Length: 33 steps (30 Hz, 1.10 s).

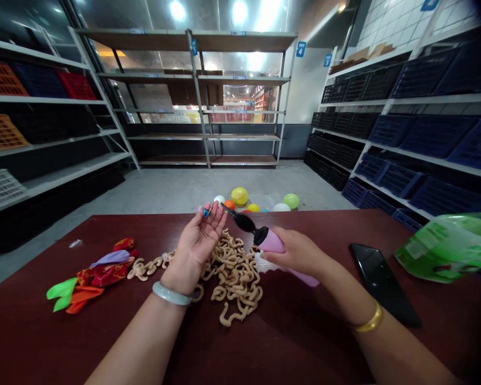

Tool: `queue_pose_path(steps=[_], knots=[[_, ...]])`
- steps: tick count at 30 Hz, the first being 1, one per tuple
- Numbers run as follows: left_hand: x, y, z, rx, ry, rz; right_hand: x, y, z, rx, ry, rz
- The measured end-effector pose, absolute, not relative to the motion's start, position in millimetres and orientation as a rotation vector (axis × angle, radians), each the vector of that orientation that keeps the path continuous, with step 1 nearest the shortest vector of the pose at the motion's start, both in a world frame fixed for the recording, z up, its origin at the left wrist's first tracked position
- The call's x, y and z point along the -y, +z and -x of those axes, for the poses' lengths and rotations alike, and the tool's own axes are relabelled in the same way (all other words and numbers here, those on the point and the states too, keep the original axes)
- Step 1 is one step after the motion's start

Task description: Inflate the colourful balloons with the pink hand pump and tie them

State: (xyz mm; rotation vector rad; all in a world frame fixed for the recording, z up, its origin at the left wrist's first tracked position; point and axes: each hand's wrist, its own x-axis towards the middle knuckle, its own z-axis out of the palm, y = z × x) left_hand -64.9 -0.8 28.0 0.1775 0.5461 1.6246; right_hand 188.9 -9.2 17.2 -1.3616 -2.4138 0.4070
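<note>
My left hand (200,235) is palm up above the table, its fingers stretched, with a small blue piece (206,212), perhaps a balloon's neck, at the fingers. My right hand (296,248) is wrapped round a pink hand pump (271,241). The pump's black nozzle (243,221) points left, its thin tip close to my left fingertips. Beneath and between the hands lies a heap of tan curled links (234,272). Deflated balloons (110,271) in red, purple, green and orange lie on the table at the left.
On the brown table (304,342), a black phone (382,283) and a green plastic pack (444,248) are at the right. Inflated balloons (239,197) rest on the floor beyond. Shelves (240,80) stand behind; crates (433,133) fill the right-hand racks.
</note>
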Motion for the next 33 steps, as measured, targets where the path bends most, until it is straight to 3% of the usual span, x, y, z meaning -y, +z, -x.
queue_pose_path(steps=[18,33], knots=[[6,22,43,-0.579,1.588,-0.438,15,9,-173,2.448,0.552,1.414],[16,11,27,-0.754,1.611,-0.831,11,-1,-170,2.252,0.876,1.219]])
